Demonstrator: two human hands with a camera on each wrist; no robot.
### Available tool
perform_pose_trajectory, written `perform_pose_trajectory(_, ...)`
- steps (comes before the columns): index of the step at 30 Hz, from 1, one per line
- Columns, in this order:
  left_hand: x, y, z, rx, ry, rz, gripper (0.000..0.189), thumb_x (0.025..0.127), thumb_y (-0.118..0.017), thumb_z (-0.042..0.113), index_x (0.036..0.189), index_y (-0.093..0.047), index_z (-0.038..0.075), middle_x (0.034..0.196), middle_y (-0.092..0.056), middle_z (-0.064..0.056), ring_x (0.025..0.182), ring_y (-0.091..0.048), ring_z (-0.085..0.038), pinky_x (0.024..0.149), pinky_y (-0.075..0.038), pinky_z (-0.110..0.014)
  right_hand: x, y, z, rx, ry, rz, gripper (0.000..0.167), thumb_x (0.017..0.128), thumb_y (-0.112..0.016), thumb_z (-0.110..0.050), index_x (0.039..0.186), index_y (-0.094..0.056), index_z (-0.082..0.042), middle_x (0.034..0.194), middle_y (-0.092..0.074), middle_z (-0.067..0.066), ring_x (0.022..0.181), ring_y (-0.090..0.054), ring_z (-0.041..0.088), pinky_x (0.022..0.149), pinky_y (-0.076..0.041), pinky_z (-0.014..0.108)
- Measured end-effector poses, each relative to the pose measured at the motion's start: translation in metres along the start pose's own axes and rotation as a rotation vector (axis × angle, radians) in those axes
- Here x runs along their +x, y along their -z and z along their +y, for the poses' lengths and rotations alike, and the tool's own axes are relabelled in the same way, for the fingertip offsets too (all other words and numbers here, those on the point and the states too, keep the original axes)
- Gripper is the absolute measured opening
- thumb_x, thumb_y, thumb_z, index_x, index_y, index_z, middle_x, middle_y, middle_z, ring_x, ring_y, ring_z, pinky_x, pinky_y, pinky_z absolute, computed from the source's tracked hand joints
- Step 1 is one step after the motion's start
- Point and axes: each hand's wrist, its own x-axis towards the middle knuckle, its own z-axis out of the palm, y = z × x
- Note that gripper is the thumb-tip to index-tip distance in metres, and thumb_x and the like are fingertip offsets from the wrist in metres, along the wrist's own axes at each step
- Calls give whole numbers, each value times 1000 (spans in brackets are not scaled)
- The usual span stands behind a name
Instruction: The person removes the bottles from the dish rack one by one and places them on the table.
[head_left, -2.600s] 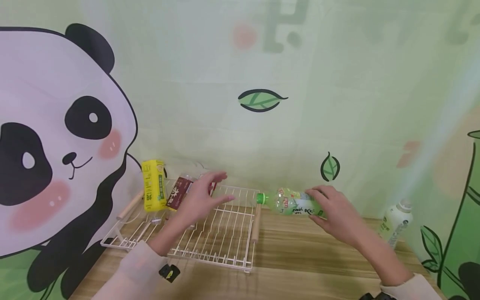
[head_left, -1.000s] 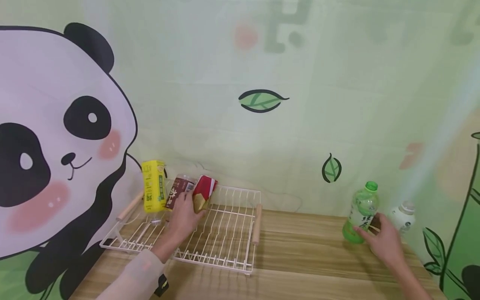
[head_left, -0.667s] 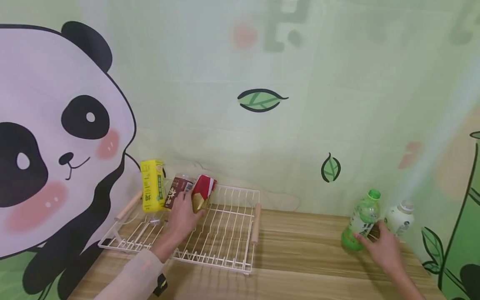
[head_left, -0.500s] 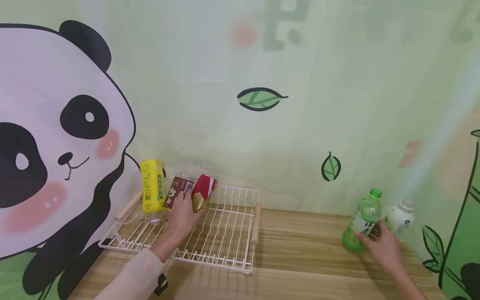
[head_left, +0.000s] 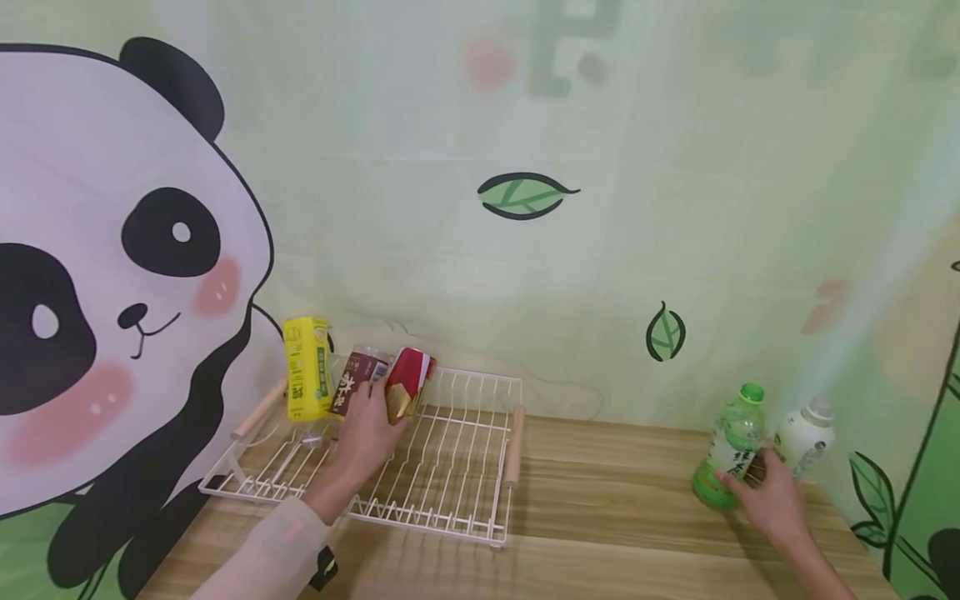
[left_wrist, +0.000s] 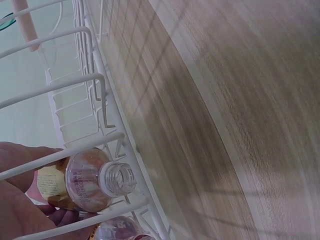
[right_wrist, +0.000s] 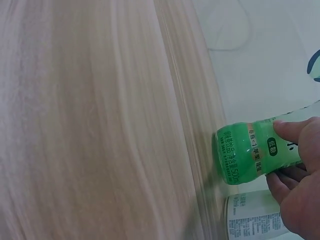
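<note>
Green bottle (head_left: 733,435), yellow container (head_left: 306,371), maroon bottle (head_left: 358,373), red-and-gold bottle (head_left: 408,377), white rack (head_left: 429,530), brown wood-grain table (head_left: 637,546)

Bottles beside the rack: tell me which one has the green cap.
The green bottle gripped by the right hand; the white bottle beside it has a greyish cap.

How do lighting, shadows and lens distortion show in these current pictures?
Head view: a pale, glare-like streak crosses the backdrop at right; left wrist view: thin, bar-like shadows stripe the tabletop beside the white rack, and the tabletop's lines bow, probably lens distortion; right wrist view: a soft shadow lies near the green bottle.
</note>
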Motion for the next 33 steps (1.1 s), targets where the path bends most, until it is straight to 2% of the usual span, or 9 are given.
perform_pose_trajectory(7, -1, 1, 1, 1, -10, 13, 83, 86, -89, 17, 152, -45, -9, 135, -54, -28, 123, -55, -44, 101, -53, -58, -2, 3, 0, -22, -12, 0, 70, 99, -77, -21, 142, -40, 20, 140, -48, 48, 125, -53, 64, 104, -46, 69)
perform_pose_trajectory(15, 0, 1, 0, 4, 0, -2, 84, 87, -89, 19, 152, -43, -9, 137, -53, -29, 125, -54, -44, 104, -52, -58, -3, 3, 2, -48, 0, 16, 68, 99, -77, -21, 141, -42, 20, 137, -51, 47, 123, -55, 63, 104, -45, 70)
perform_pose_trajectory(22, 5, 0, 0, -9, -8, -1, 84, 88, -88, 20, 152, -43, -10, 136, -53, -28, 125, -54, -44, 105, -51, -58, 1, 7, 1, -82, 3, 24, 65, 99, -77, -24, 135, -48, 21, 129, -57, 47, 116, -60, 63, 97, -50, 70)
perform_pose_trajectory(27, 4, 0, 0, -2, -5, -9, 83, 88, -88, 20, 151, -44, -10, 135, -54, -28, 124, -55, -44, 105, -52, -58, 0, 10, 1, -139, -17, -22, 64, 100, -75, -34, 129, -54, 19, 122, -62, 44, 112, -62, 61, 95, -49, 72)
perform_pose_trajectory(33, 2, 0, -1, 27, 9, -23, 84, 88, -89, 23, 152, -44, -9, 136, -54, -27, 124, -56, -42, 105, -52, -57, -7, 15, -1, -156, -38, -145, 75, 101, -73, -42, 131, -52, 23, 126, -60, 46, 115, -61, 61, 97, -50, 70)
